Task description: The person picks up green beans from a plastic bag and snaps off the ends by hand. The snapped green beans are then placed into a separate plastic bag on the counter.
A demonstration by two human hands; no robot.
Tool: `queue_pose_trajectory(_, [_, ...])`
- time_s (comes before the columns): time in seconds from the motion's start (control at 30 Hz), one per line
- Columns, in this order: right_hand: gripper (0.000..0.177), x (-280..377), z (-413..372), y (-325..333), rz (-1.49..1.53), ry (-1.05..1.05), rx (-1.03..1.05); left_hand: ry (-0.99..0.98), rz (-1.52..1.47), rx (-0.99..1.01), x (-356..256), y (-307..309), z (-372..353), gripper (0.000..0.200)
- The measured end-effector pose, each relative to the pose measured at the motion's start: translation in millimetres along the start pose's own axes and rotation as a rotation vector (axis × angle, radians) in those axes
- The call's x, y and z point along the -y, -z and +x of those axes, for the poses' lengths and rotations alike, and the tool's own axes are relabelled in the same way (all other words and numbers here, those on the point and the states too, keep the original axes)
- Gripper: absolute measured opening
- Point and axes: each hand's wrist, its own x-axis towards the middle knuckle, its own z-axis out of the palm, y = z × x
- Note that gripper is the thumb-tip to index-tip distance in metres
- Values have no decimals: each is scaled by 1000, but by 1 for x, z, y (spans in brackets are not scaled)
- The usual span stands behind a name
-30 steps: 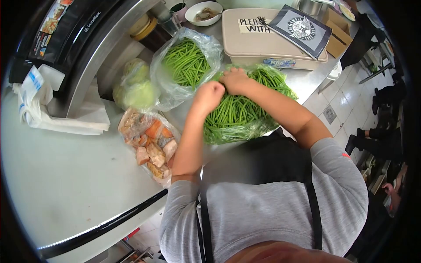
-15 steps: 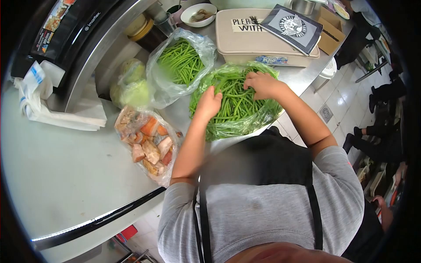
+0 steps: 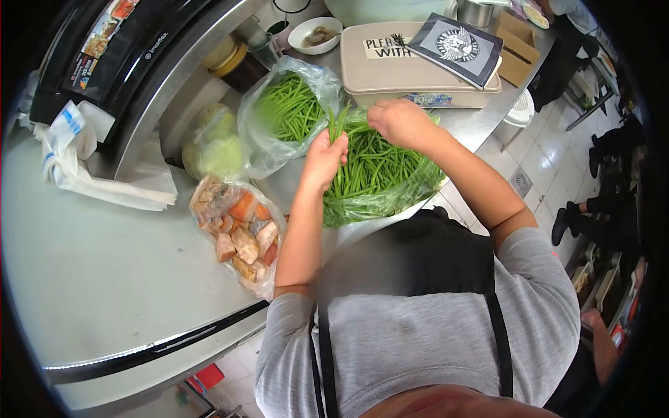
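My left hand (image 3: 325, 161) is closed around a few green beans (image 3: 337, 122), whose tips stick up past the thumb. Close by on the right, my right hand (image 3: 403, 125) has its fingers pinched at the ends of some beans above the pile. Both hands are over a clear plastic bag (image 3: 380, 209), spread wide and full of cut green beans (image 3: 376, 164). Behind my left hand stands a second open plastic bag (image 3: 252, 132) with more cut green beans (image 3: 289, 108) inside.
Left of my forearm lies a bag of orange and pale chunks (image 3: 244, 240), with a bag of pale green vegetables (image 3: 216, 146) behind it. A lidded beige bin (image 3: 376, 70) carries a black notebook (image 3: 456, 49). A white bowl (image 3: 306, 38) and a cardboard box (image 3: 517, 52) stand farther back.
My left hand has risen slightly from the pile and now grips a few beans upright. My right hand has moved left and up toward it, its fingers closing from a spread reach.
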Motion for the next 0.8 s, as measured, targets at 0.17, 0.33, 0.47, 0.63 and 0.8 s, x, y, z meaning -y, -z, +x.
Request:
queue_pose_trajectory(0.17, [9,-1,4,-13,961,-451,-242,40,-187,76,12,-9,-3,14])
queue_pose_trajectory(0.33, [9,-6,3,-5,699,-285,-164,-9,-45,70,7,-10,-5,7])
queue_pose_trajectory(0.47, [11,-8,3,4,342,5,-168,-48,77,119,3,-8,-5,11])
queue_pose_trajectory(0.63, [11,2,2,5,3,12,-157,-13,184,55,4,-9,-4,16])
queue_pose_trajectory(0.8, [10,8,2,-29,2,-244,-220,-172,358,-58,18,-24,2,19])
